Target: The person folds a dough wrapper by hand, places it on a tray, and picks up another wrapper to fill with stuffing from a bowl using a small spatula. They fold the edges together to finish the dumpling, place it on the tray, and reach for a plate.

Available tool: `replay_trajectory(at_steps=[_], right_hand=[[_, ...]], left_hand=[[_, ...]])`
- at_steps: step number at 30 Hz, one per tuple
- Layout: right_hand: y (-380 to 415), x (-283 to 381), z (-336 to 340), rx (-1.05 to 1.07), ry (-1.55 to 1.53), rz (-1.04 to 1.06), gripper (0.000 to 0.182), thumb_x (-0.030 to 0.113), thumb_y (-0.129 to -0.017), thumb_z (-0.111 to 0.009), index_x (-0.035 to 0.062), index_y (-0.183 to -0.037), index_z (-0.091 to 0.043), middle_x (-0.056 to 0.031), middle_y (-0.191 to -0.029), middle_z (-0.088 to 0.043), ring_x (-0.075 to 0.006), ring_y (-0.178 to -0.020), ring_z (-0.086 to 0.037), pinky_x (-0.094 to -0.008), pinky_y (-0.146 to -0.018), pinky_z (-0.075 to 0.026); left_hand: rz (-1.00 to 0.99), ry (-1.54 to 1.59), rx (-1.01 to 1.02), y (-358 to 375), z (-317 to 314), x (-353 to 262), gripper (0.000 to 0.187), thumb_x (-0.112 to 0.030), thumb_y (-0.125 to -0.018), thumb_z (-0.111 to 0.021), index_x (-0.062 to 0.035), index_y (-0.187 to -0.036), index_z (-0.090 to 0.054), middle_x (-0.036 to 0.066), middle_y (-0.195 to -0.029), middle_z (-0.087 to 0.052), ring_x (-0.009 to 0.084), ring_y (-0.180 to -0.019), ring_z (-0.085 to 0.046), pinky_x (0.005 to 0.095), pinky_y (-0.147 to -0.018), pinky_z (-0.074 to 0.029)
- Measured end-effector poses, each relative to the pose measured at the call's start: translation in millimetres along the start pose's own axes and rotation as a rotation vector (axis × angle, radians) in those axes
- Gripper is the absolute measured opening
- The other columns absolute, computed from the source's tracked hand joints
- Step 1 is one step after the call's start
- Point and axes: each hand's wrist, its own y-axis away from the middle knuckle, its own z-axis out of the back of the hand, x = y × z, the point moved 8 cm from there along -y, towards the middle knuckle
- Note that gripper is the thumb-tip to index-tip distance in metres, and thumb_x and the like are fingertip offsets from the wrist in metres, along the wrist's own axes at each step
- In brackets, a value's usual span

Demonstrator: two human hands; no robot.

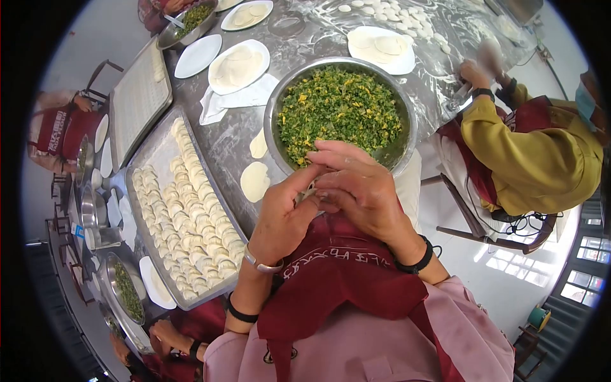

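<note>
My left hand [285, 213] and my right hand [364, 194] meet in front of my apron, fingers closed together around a dumpling [309, 193]. Only a small pale bit of it shows between the fingertips; the rest is hidden. Just beyond my hands stands a metal bowl [410, 121] of chopped green filling [340, 108] with yellow bits. Two flat dough wrappers lie to its left, a round one [255, 181] and a narrower-looking one [258, 145]. On my left, a metal tray [219, 191] holds rows of folded dumplings [191, 219].
Plates of wrappers [238, 67] and a white cloth [219, 105] lie past the tray. Dough pieces [407, 19] dot the floured table [439, 83]. At right, a person in a yellow sleeve [509, 162] works at the table edge. Other people's hands [167, 334] are at lower left.
</note>
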Motion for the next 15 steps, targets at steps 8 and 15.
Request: replay_trajectory(at_steps=[8, 15], right_hand=[[-5.5, -0.2, 5.0, 0.046, -0.016, -0.017, 0.029, -0.001, -0.070, -0.073, 0.0020, -0.098, -0.070, -0.0148, -0.120, -0.065, -0.0369, -0.118, -0.057, -0.0430, -0.097, -0.048], [3.9, -21.2, 0.1, -0.214, -0.571, -0.337, 0.021, 0.000, -0.079, -0.072, 0.0020, -0.100, -0.070, -0.0148, -0.119, -0.067, -0.0299, -0.117, -0.060, -0.0378, -0.098, -0.046]], left_hand=[[-0.015, 0.128, -0.036, -1.2, -2.5, -1.8, 0.069, 0.011, -0.085, -0.051, 0.0046, -0.148, -0.026, 0.017, -0.120, -0.062, 0.0191, -0.106, -0.063, 0.0298, -0.087, -0.055], [-0.123, 0.441, -0.201, 4.6, 3.0, 9.9, 0.054, -0.010, -0.093, -0.063, 0.0079, -0.139, -0.041, 0.015, -0.123, -0.059, 0.0220, -0.111, -0.061, 0.0356, -0.092, -0.055]])
